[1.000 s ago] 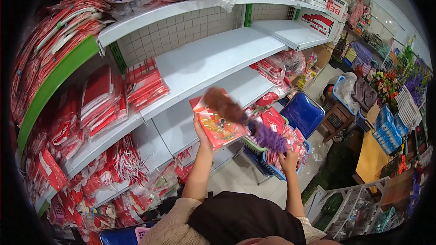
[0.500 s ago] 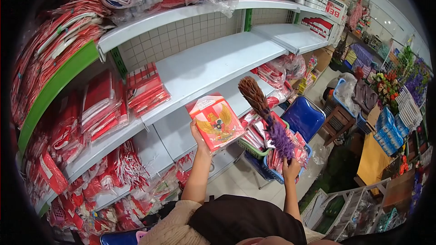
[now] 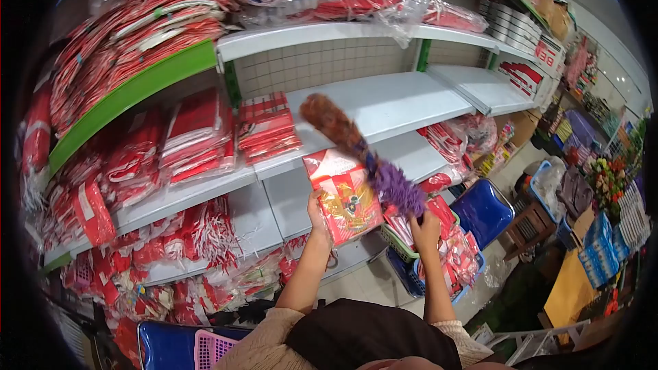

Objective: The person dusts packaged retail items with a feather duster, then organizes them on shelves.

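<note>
My left hand (image 3: 317,218) grips the left edge of a flat red packet (image 3: 346,199) printed with a gold eagle emblem, holding it upright before the shelf. In my right hand (image 3: 426,229) is a feather duster (image 3: 397,186), purple near the hand and brown towards the tip. It slants up to the left, and its shaft overlaps the packet's upper right corner in this view. Most of the handle is hidden by my fingers. Behind the packet runs the white shelf (image 3: 384,103), with a stack of plastic-wrapped red packets (image 3: 267,127) on its left part.
Below right, a blue basket (image 3: 478,267) and a green basket (image 3: 397,241) hold red and white packets. A blue chair (image 3: 484,212) stands beyond them. Bagged red goods (image 3: 144,48) crowd the left shelves. A pink basket (image 3: 214,348) sits at the lower left.
The view has swung left, so the shelves sit further right. The duster has moved left and up towards the packet, its brown tip now over the shelf. My left hand still holds the packet.
</note>
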The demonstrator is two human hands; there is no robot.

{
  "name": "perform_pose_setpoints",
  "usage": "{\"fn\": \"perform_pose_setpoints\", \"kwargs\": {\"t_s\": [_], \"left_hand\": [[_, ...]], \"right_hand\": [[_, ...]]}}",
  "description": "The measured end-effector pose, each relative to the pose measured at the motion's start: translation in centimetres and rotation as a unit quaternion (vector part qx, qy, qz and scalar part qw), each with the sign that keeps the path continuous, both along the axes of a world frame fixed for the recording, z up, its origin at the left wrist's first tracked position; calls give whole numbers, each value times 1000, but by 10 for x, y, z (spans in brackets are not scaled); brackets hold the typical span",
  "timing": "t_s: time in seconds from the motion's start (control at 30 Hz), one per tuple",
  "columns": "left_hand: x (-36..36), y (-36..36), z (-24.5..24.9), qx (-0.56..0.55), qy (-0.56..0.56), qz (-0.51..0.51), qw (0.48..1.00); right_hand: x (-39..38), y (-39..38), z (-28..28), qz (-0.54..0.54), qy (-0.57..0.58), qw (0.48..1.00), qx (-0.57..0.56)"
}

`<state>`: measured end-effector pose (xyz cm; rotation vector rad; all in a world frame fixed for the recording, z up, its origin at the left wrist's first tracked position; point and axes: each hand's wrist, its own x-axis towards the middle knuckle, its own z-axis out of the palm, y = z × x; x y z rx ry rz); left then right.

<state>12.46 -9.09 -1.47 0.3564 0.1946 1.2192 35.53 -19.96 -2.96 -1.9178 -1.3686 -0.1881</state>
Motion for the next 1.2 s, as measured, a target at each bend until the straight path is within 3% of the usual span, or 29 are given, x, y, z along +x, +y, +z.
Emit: {"fn": "perform_pose_setpoints", "kwargs": {"t_s": [0.13,0.17,0.23,0.53,0.63,0.73,0.8,0.83,0.9,0.93,1.07,1.17,1.2], "left_hand": [[-14,-8,0,10,-51,-52,997],[-17,-8,-2,-1,-47,-49,998],[-21,-11,-2,-24,-38,-48,998],[-32,-25,9,-8,-38,-30,999],[-32,-39,26,-3,-52,-61,997],[-26,-42,35,3,-48,-79,996],[-15,-26,6,13,-45,-76,996],[-10,-20,-9,16,-42,-77,996],[-5,-23,-17,2,1,-95,995],[0,-26,-18,-8,2,-94,996],[10,-32,-17,-50,-5,-75,996],[14,-30,-17,-68,-4,-60,996],[14,-30,-16,-72,-3,-60,996]], "right_hand": [[-16,51,52,0,13,1000,29],[-21,67,59,25,-36,997,60],[-37,95,73,9,-147,988,-43],[-34,187,100,70,-120,984,-110],[-48,166,101,23,-129,990,-55],[-82,110,119,-9,-228,955,189],[-106,85,106,91,-95,965,226],[-124,68,98,172,23,974,149],[-156,36,113,213,105,961,-144],[-162,36,92,250,71,964,-63],[-159,40,60,201,-76,974,71],[-147,37,68,242,-28,970,-19],[-141,36,69,259,-23,966,-3]]}}
